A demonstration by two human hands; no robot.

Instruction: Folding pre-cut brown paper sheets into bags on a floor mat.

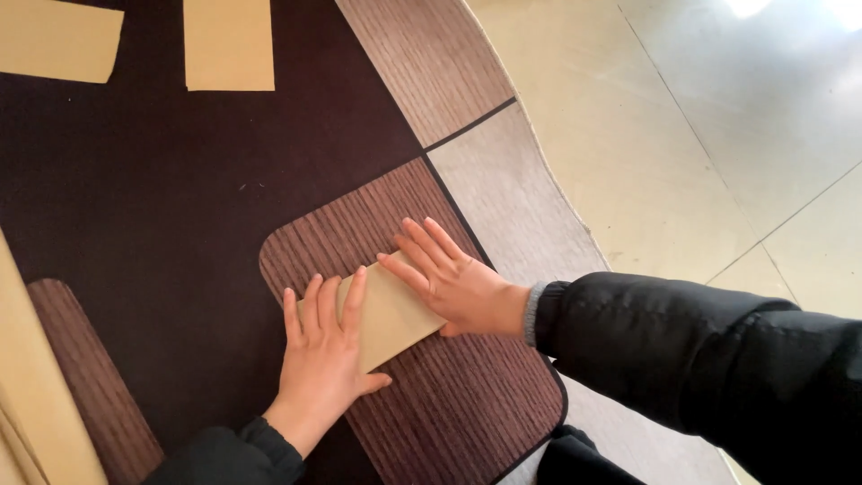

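A folded piece of tan paper lies flat on a patterned rug with dark brown and wood-grain patches. My left hand presses down on the paper's left part, palm flat and fingers spread. My right hand lies flat on the paper's upper right edge, fingers pointing left. Both arms wear black sleeves. Much of the paper is hidden under the two hands.
Two more tan sheets lie on the rug at the top left. A larger tan sheet runs along the left edge. Pale tiled floor lies to the right of the rug's curved edge.
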